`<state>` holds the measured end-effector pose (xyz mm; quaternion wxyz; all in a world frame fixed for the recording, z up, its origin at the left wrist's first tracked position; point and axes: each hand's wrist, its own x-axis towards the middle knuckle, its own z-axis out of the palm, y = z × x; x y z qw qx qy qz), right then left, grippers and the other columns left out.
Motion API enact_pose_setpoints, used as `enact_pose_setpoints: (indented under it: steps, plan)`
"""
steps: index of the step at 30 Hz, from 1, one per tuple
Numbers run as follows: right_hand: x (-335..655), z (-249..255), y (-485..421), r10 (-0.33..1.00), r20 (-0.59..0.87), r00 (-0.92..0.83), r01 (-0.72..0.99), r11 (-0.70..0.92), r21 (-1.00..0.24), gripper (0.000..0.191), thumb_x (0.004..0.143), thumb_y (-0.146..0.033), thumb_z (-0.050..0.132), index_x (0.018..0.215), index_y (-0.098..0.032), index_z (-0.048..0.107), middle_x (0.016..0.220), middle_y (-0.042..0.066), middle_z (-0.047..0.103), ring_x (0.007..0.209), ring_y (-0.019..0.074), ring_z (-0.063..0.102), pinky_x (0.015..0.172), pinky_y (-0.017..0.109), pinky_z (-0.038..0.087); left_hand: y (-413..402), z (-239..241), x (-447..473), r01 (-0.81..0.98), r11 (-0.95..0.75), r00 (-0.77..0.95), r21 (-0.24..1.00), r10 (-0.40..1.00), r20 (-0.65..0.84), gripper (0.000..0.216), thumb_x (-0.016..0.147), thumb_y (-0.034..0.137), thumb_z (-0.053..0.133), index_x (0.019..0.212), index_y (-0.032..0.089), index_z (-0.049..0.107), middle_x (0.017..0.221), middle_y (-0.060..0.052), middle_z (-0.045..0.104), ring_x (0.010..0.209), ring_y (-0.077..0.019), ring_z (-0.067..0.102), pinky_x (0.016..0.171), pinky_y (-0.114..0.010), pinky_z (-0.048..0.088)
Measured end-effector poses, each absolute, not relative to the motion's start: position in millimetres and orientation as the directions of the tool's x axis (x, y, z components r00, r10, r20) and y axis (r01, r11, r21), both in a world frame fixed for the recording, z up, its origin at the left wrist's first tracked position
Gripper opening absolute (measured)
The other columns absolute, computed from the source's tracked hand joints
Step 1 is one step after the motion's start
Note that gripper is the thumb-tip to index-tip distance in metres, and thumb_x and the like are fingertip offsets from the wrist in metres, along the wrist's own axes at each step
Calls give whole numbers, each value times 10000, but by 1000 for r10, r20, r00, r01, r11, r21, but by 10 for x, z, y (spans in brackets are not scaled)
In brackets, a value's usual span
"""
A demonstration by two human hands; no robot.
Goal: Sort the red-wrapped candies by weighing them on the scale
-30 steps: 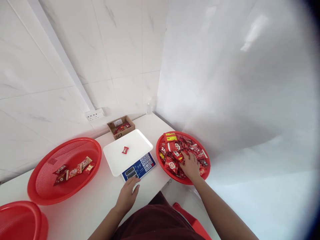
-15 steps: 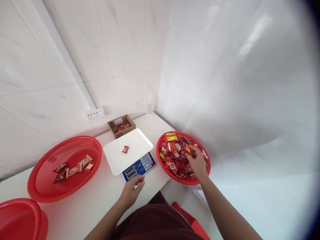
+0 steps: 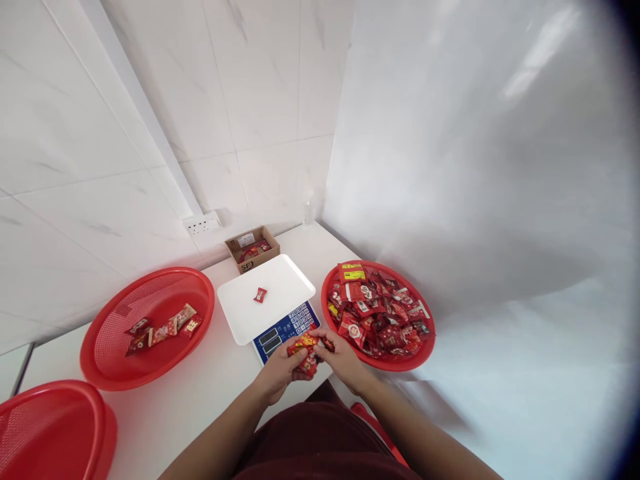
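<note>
Several red and yellow wrapped snack packets (image 3: 306, 348) are between my two hands, just in front of a digital scale (image 3: 287, 331). My left hand (image 3: 281, 372) is closed round them from the left. From the right, the fingers of my right hand (image 3: 341, 360) grip packets too, a dark red one among them. A single small red packet (image 3: 260, 295) lies on the scale's white tray (image 3: 240, 310). To the right, a red basket (image 3: 425, 353) is heaped with red snack packets (image 3: 385, 317).
A red basket (image 3: 100, 373) on the left holds several packets. Another red basket (image 3: 95, 460) stands at the lower left. Behind the scale is a small cardboard box (image 3: 247, 267) with red packets inside. A wall socket (image 3: 201, 224) and a clear bottle (image 3: 309, 212) are at the back.
My right hand has left the heaped basket with packets and come to my left hand before the scale. My left hand has closed on packets. The view has shifted slightly.
</note>
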<state>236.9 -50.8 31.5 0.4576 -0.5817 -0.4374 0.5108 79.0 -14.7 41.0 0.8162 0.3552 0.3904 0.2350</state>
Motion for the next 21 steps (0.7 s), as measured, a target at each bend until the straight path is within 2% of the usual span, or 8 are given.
enact_pose_setpoints:
  steps: [3, 6, 8, 10, 12, 14, 17, 21]
  plan:
    - [2327, 272, -500, 928, -366, 74, -205, -345, -916, 336, 682, -373, 661, 979, -226, 604, 898, 8, 614, 727, 133, 569, 676, 301, 491, -148, 362, 731, -71, 636, 584, 768, 651, -485, 461, 683, 447, 727, 999, 167, 542, 767, -27, 656, 619, -126, 616, 598, -261, 477]
    - [2387, 265, -428, 895, -419, 151, -289, -366, -885, 339, 661, -389, 671, 950, -225, 602, 833, -6, 604, 709, 125, 575, 666, 289, 489, 10, 378, 707, -121, 611, 496, 782, 720, -485, 463, 684, 419, 734, 1024, 180, 530, 849, -38, 671, 666, -131, 633, 608, -253, 486]
    - [2551, 274, -373, 889, -368, 271, -166, -334, -928, 318, 690, -399, 630, 958, -230, 609, 827, 3, 606, 733, 145, 580, 684, 312, 494, 208, 414, 667, -194, 568, 380, 800, 795, -473, 467, 714, 392, 715, 1088, 198, 515, 964, -51, 670, 750, -138, 651, 657, -256, 509]
    - [2795, 278, -339, 888, -227, 400, 109, -292, -950, 299, 733, -386, 569, 986, -233, 616, 897, 29, 620, 812, 178, 583, 753, 354, 491, 425, 446, 590, -257, 520, 254, 814, 849, -462, 506, 778, 362, 659, 1218, 233, 444, 1075, -57, 649, 836, -139, 659, 737, -268, 526]
    - [3057, 262, -333, 881, -60, 469, 431, -288, -855, 307, 768, -354, 517, 1031, -231, 617, 1043, 62, 607, 949, 211, 568, 865, 389, 453, 595, 453, 485, -273, 524, 170, 807, 852, -496, 624, 834, 339, 598, 1366, 281, 276, 1155, -68, 618, 890, -139, 659, 805, -292, 530]
    - [3275, 225, -350, 880, 0, 474, 653, -352, -671, 353, 804, -328, 467, 1114, -220, 595, 1148, 92, 563, 1019, 237, 550, 883, 398, 437, 670, 425, 382, -242, 578, 132, 779, 815, -564, 748, 856, 332, 570, 1434, 316, 96, 1204, -90, 593, 924, -152, 658, 834, -321, 530]
    - [3459, 149, -398, 873, -42, 486, 781, -456, -427, 386, 845, -305, 416, 1189, -189, 547, 1202, 127, 531, 1021, 257, 555, 813, 384, 450, 602, 349, 292, -174, 644, 151, 745, 765, -626, 829, 839, 337, 594, 1453, 308, 37, 1231, -119, 580, 961, -183, 656, 845, -345, 527]
    - [3503, 72, -456, 861, -154, 484, 818, -508, -269, 308, 881, -301, 366, 1076, -218, 589, 1141, 101, 579, 931, 235, 593, 708, 346, 452, 379, 281, 306, -134, 678, 222, 723, 732, -644, 787, 800, 340, 642, 1427, 225, 180, 1202, -144, 603, 949, -192, 662, 858, -338, 516]
